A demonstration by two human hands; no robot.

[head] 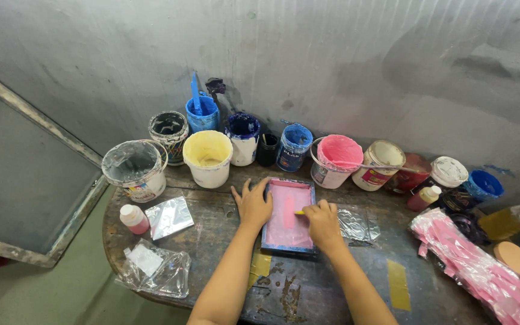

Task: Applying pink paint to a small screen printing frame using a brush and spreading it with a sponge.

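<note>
**Hands at the pink-coated frame, round worktable**

Left hand lay flat, palm down, fingers spread wide and pointing toward the wall; it held nothing and pressed on the left edge of the small rectangular blue-rimmed frame with a pink-coated face. Forearm ran up from the lower edge of view.

The frame lay flat on the dark, worn round wooden table, long axis running from the person toward the wall, directly between the two hands.

Right hand was curled closed around a thin yellow-handled tool, knuckles up, over the frame's right edge. The tool pointed left, across the frame's short axis; its tip met a darker pink streak.

Beyond the frame stood a row of paint tubs, the white bucket of pink paint nearest.
</note>
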